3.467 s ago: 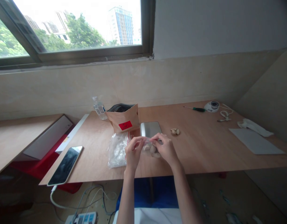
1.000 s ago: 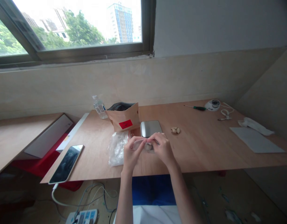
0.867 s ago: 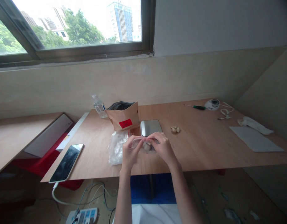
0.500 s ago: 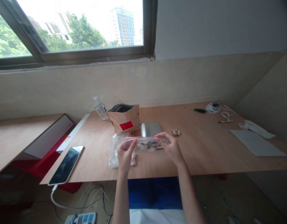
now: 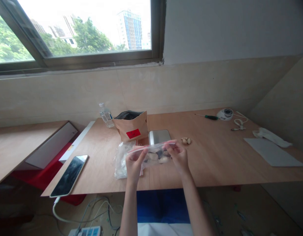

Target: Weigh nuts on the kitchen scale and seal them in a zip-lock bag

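A clear zip bag (image 5: 153,157) with a red-edged top holds several pale and dark pebble-like pieces. My left hand (image 5: 134,160) pinches its top edge at the left, and my right hand (image 5: 178,155) pinches the same edge at the right. Behind the bag is a small silver scale (image 5: 160,136), partly covered by it. A pile of clear plastic bags (image 5: 121,164) lies beside my left hand. Just past my right hand rest a few pale pieces (image 5: 186,141) on the table. An open brown paper pouch (image 5: 131,127) with a red label stands behind the plastic bags.
The wooden table (image 5: 220,157) also bears a plastic bottle (image 5: 106,115), a phone (image 5: 70,175) on a charging cable, a green screwdriver (image 5: 210,117), a white dome camera (image 5: 225,114), a white sheet (image 5: 269,152) and a white cloth (image 5: 271,136). A power strip (image 5: 88,231) lies below.
The zip bag has tilted, its right end higher, and its contents show more clearly. My right hand has moved slightly left and down along the top edge.
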Motion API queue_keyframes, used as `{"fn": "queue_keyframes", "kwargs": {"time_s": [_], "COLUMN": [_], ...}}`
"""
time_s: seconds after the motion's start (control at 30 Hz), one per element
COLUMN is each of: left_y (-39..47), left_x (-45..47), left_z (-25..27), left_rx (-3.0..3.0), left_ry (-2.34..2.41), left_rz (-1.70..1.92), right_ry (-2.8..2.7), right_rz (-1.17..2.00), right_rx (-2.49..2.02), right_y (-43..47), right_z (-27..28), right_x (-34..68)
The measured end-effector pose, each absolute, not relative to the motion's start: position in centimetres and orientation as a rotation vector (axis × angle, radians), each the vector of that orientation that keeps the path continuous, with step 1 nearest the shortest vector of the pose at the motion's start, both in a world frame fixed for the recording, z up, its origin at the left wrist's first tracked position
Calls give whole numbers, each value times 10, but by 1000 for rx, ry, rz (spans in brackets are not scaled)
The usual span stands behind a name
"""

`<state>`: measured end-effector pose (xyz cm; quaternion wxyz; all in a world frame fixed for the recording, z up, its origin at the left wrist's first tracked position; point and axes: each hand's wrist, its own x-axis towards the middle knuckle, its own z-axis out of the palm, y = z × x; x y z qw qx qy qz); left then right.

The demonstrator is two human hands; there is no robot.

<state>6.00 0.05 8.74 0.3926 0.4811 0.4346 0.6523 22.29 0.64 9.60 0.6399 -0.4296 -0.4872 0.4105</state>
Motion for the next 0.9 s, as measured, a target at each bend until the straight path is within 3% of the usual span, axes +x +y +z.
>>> {"fn": "queue_keyframes", "kwargs": {"time_s": [0.9], "left_y": [-2], "left_x": [62], "left_z": [92], "left_rx": [1149], "left_ry": [1200], "left_rz": [1692], "right_ry": [-1272], "right_rz": [722], "right_rx": [-1003], "right_y": [-3], "right_z": [100], "right_x": [226]}}
